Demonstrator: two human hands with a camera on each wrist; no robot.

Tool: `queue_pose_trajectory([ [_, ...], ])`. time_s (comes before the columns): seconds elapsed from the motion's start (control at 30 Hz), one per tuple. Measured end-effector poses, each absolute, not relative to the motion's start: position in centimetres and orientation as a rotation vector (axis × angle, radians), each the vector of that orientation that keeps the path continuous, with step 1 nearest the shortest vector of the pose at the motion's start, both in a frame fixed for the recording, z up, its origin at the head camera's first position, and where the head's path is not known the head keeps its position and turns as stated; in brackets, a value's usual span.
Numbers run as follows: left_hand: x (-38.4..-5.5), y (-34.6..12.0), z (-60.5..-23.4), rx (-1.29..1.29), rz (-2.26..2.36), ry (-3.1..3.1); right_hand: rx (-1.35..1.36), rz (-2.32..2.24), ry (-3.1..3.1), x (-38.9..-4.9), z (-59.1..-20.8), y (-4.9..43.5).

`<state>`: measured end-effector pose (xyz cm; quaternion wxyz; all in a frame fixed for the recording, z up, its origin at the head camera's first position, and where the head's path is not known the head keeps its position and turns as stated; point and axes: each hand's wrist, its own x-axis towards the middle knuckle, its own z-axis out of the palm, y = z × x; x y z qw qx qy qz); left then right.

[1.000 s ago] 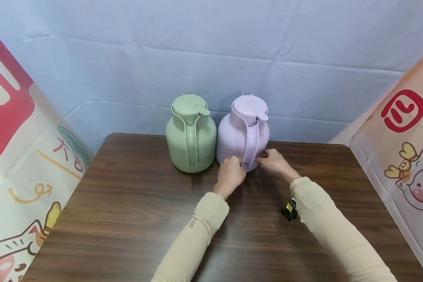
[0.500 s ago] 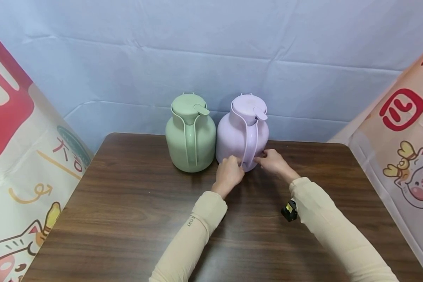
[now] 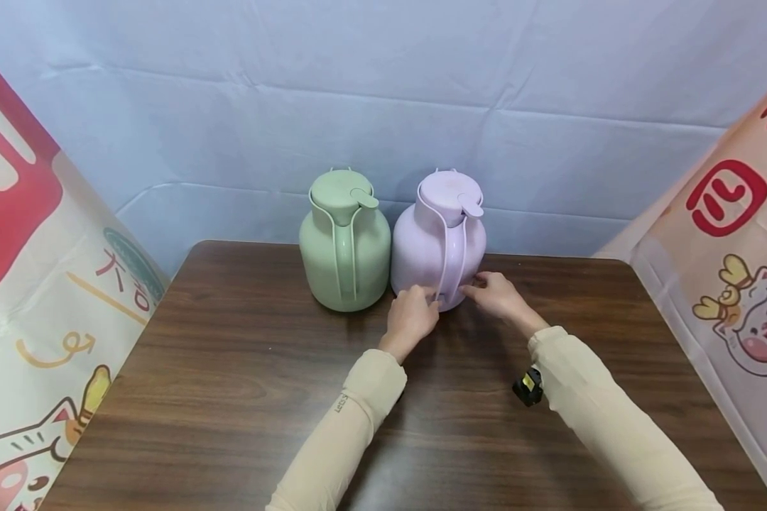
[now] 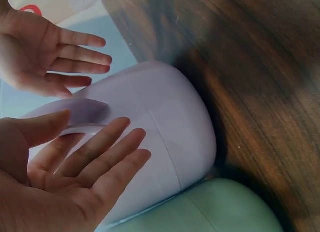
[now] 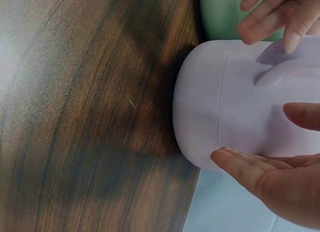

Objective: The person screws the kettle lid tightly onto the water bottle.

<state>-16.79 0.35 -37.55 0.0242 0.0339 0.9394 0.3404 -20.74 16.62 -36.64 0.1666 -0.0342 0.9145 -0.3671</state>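
A lilac thermos jug [image 3: 409, 248] stands upright near the table's back edge, its handle facing me. Close on its left stands a matching green thermos jug [image 3: 313, 248]. My left hand [image 3: 410, 316] is at the lower left of the lilac jug's handle; the left wrist view shows its fingers [image 4: 112, 179] loosely extended and gripping nothing. On the other side my right hand [image 3: 500, 297] lies alongside the lilac jug's lower body, its fingers [image 5: 245, 169] extended in the right wrist view. Whether the fingertips touch the jug, I cannot tell.
Both jugs share a brown wooden table [image 3: 230, 390]. Behind it hangs a pale blue cloth [image 3: 294, 128]. Printed cartoon sheets stand at the left [image 3: 57, 284] and right. A small black device [image 3: 528, 387] is worn at the right wrist.
My left hand has eased slightly left, away from the lilac jug's handle, and its fingers look looser. The right hand has barely moved. Both jugs stay standing in place.
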Motion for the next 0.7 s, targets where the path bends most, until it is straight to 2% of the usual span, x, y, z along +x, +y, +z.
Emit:
queue_pose_trajectory([
  [0.33,-16.2,-0.2,-38.2,0.146,1.025,2.896,-0.146,-1.096,2.627,-19.3,-37.0,17.0],
  [0.53,-15.9,-0.8,-38.9,0.099,1.073,2.835,-0.092,-1.292,2.543,-18.0,-38.1,17.5],
  [0.7,-15.1,-2.2,-39.9,0.205,1.029,2.885,-0.055,-1.328,2.589,-16.8,-39.4,18.1],
])
